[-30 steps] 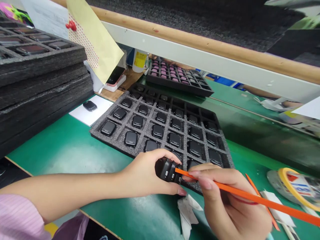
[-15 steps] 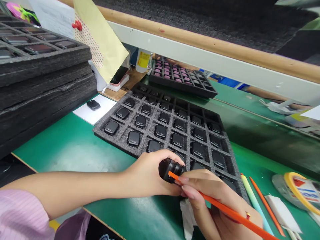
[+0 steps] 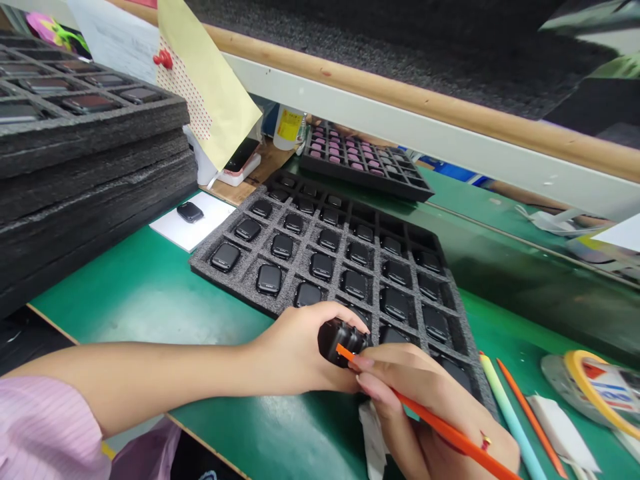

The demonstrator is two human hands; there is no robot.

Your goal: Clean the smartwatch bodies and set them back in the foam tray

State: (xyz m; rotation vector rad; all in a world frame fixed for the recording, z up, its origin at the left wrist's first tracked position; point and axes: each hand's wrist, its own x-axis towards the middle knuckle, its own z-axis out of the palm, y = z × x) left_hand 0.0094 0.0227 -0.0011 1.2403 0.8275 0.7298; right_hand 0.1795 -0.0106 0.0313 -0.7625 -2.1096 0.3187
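Between thumb and fingers, my left hand [image 3: 295,350] grips a black smartwatch body [image 3: 330,341] just over the near edge of the foam tray. An orange plastic stick [image 3: 445,427] is pinched in my right hand [image 3: 435,407], and its flat tip touches or nearly touches the watch. Part of the watch is hidden by my fingers. Behind both hands lies the black foam tray [image 3: 240,275], whose compartments hold many similar black watch bodies [image 3: 270,279]. A white cloth or tissue [image 3: 373,440] hangs below my right hand.
Stacked foam trays [image 3: 100,160] rise at the left. One watch body [image 3: 190,212] lies on white paper [image 3: 210,220]. At right are a second orange stick [image 3: 530,413], a pale green-blue pen [image 3: 510,413] and a tape roll [image 3: 600,393]. A shelf beam [image 3: 350,87] crosses above.
The camera view has shifted slightly. Both hands keep their grips, and the orange stick's tip stays at the watch with hardly any movement.
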